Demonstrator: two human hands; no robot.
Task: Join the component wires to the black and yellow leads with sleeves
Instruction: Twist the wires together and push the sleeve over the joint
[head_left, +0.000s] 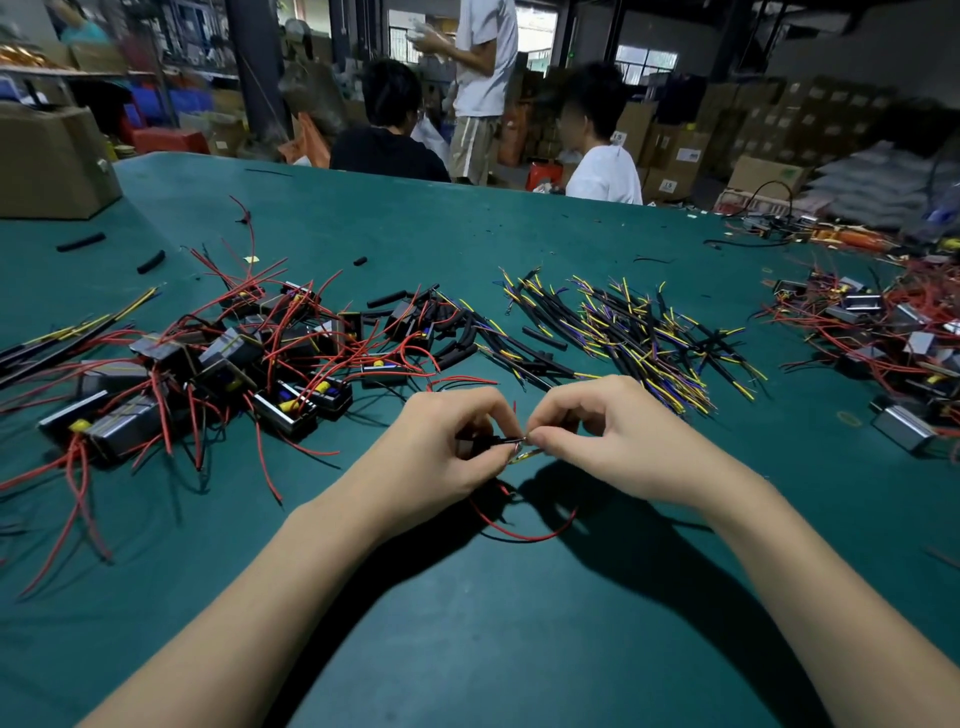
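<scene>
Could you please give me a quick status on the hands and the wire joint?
Left hand pinching black lead. Right hand pinching wire end against it. Red wire loops below on mat. Nothing blocking.
</scene>
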